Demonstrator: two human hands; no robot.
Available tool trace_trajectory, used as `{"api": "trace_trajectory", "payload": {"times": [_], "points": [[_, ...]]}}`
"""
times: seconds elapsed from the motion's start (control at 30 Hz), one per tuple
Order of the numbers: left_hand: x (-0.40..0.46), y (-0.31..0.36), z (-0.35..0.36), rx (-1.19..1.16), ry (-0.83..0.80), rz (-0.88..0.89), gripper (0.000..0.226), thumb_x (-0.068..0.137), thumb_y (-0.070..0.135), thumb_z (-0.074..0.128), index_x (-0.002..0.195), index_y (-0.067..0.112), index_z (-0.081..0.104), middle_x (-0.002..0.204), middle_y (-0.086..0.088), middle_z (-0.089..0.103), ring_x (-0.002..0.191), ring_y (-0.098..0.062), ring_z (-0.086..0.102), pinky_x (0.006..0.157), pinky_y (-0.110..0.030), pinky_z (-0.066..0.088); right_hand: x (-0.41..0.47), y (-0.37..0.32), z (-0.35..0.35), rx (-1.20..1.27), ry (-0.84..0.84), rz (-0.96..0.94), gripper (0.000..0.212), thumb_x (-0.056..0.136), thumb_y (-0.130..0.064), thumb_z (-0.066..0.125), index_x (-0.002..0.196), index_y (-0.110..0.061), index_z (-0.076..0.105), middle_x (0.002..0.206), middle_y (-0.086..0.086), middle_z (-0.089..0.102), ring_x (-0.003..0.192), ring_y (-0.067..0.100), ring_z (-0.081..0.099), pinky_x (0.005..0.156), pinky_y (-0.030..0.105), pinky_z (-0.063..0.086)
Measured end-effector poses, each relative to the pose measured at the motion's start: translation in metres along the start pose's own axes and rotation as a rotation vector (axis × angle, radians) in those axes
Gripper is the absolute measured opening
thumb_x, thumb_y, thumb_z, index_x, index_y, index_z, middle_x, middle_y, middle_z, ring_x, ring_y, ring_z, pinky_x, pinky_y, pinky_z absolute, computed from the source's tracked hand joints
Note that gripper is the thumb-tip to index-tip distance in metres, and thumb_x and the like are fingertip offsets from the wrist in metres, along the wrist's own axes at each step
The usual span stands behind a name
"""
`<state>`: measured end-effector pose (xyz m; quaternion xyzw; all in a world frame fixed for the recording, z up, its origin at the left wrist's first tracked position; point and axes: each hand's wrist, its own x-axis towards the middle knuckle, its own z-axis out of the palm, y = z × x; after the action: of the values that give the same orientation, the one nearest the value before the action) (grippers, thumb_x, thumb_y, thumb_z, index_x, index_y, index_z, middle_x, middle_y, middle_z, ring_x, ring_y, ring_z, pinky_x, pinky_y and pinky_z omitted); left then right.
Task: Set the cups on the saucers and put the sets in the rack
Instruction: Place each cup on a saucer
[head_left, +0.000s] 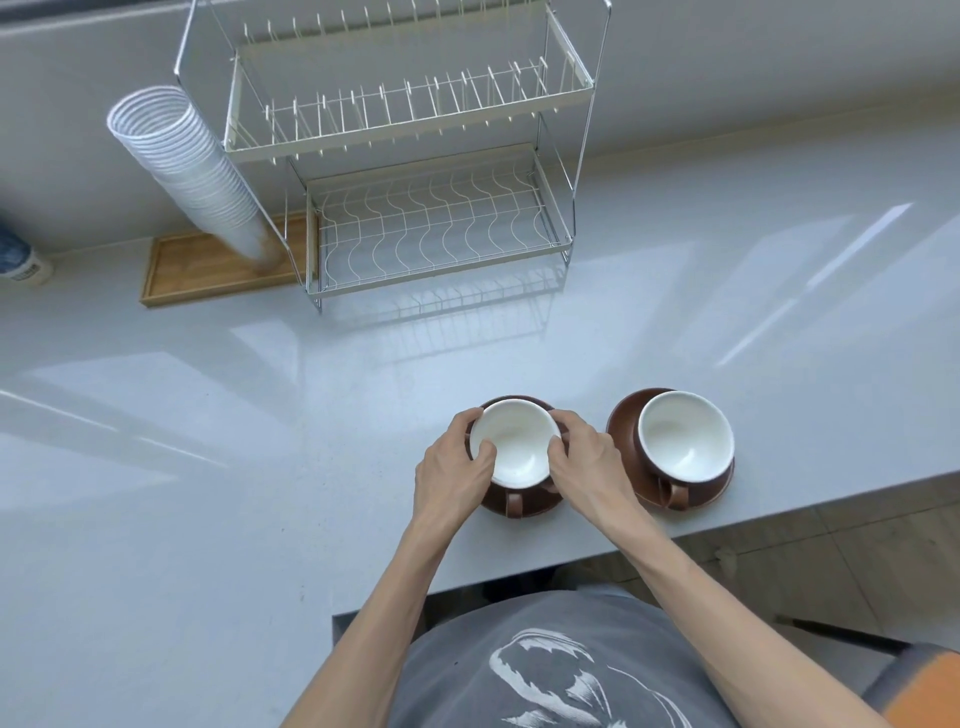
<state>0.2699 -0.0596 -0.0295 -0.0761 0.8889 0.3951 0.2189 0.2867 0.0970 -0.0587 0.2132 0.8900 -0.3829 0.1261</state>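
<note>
2 cups on 2 saucers | your left hand and right hand grip left cup | right cup untouched | 1 rack

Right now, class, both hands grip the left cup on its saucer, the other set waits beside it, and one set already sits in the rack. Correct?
Not quite. The head view shows the rack holding nothing. Both hands, left and right, do grip the left cup on its saucer; the other set waits beside it.
</note>
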Motion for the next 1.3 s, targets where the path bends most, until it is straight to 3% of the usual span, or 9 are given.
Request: {"api": "trace_trajectory", "payload": {"times": [0.23, 0.37, 0.53, 0.67, 0.77, 0.87, 1.0, 1.2, 1.3], "points": [[0.004, -0.001, 0.005, -0.009, 0.008, 0.015, 0.041, 0.093, 0.030, 0.050, 0.134, 0.035, 0.049, 0.119, 0.006, 0.067, 0.090, -0.029, 0.071, 0.096, -0.042, 0.050, 0.001, 0.002, -0.003, 0.017, 0.003, -0.028, 0.041, 0.094, -0.019, 0.037, 0.131, -0.023, 0.053, 0.105, 0.015, 0.072, 0.084, 0.040, 0.071, 0.085, 0.051, 0.055], [0.005, -0.004, 0.007, 0.005, 0.020, 0.033, 0.041, 0.095, 0.028, 0.050, 0.136, 0.033, 0.049, 0.117, 0.006, 0.066, 0.094, -0.024, 0.066, 0.087, -0.034, 0.045, 0.000, 0.005, -0.006, 0.005, 0.005, -0.055, 0.039, 0.096, -0.021, 0.038, 0.132, -0.024, 0.051, 0.103, 0.014, 0.072, 0.083, 0.039, 0.070, 0.085, 0.048, 0.055], [0.008, -0.013, 0.009, 0.004, 0.076, 0.061, 0.039, 0.101, 0.034, 0.046, 0.138, 0.037, 0.053, 0.129, 0.006, 0.064, 0.113, -0.016, 0.060, 0.091, -0.029, 0.042, -0.007, 0.004, -0.013, -0.176, 0.070, -0.096, 0.037, 0.101, -0.031, 0.036, 0.135, -0.028, 0.050, 0.113, 0.006, 0.072, 0.103, 0.040, 0.064, 0.085, 0.046, 0.051], [0.010, -0.013, 0.007, -0.044, 0.070, 0.035, 0.038, 0.103, 0.040, 0.044, 0.140, 0.040, 0.052, 0.140, 0.007, 0.056, 0.130, -0.016, 0.051, 0.103, -0.033, 0.040, -0.006, 0.006, -0.017, -0.101, 0.054, -0.065, 0.039, 0.104, -0.039, 0.035, 0.137, -0.027, 0.052, 0.130, 0.004, 0.062, 0.119, 0.029, 0.058, 0.096, 0.042, 0.045], [0.011, -0.013, 0.005, -0.158, 0.017, -0.025, 0.037, 0.103, 0.042, 0.042, 0.138, 0.039, 0.055, 0.132, 0.012, 0.058, 0.129, -0.018, 0.053, 0.110, -0.041, 0.041, -0.004, 0.005, -0.020, -0.042, -0.019, -0.043, 0.041, 0.105, -0.039, 0.034, 0.138, -0.025, 0.052, 0.136, 0.005, 0.058, 0.127, 0.027, 0.052, 0.102, 0.041, 0.039], [0.012, -0.016, 0.006, -0.246, -0.031, -0.070, 0.037, 0.099, 0.049, 0.042, 0.130, 0.040, 0.060, 0.118, 0.015, 0.063, 0.120, -0.023, 0.060, 0.104, -0.050, 0.049, -0.002, 0.003, -0.024, -0.004, -0.093, -0.028, 0.040, 0.105, -0.036, 0.032, 0.134, -0.022, 0.056, 0.127, 0.007, 0.063, 0.121, 0.029, 0.054, 0.099, 0.041, 0.041], [0.014, -0.017, 0.006, -0.267, -0.014, -0.055, 0.040, 0.094, 0.054, 0.043, 0.126, 0.041, 0.063, 0.106, 0.023, 0.063, 0.112, -0.023, 0.064, 0.099, -0.051, 0.053, 0.000, 0.002, -0.026, 0.000, -0.098, -0.046, 0.040, 0.106, -0.035, 0.032, 0.131, -0.021, 0.059, 0.120, 0.005, 0.067, 0.116, 0.028, 0.057, 0.095, 0.039, 0.042], [0.025, -0.018, 0.006, -0.297, -0.010, -0.069, 0.043, 0.088, 0.059, 0.044, 0.123, 0.043, 0.064, 0.105, 0.020, 0.064, 0.114, -0.022, 0.064, 0.099, -0.050, 0.053, 0.010, -0.003, -0.029, 0.025, -0.123, -0.047, 0.039, 0.106, -0.035, 0.032, 0.128, -0.021, 0.060, 0.111, 0.004, 0.068, 0.110, 0.028, 0.058, 0.090, 0.037, 0.042], [0.034, -0.018, 0.004, -0.330, -0.024, -0.082, 0.031, 0.091, 0.056, 0.049, 0.116, 0.046, 0.065, 0.109, 0.020, 0.065, 0.113, -0.021, 0.064, 0.100, -0.049, 0.054, 0.018, -0.006, -0.032, 0.035, -0.150, -0.030, 0.039, 0.105, -0.037, 0.032, 0.128, -0.022, 0.059, 0.109, 0.002, 0.067, 0.110, 0.028, 0.058, 0.089, 0.036, 0.041]]}}
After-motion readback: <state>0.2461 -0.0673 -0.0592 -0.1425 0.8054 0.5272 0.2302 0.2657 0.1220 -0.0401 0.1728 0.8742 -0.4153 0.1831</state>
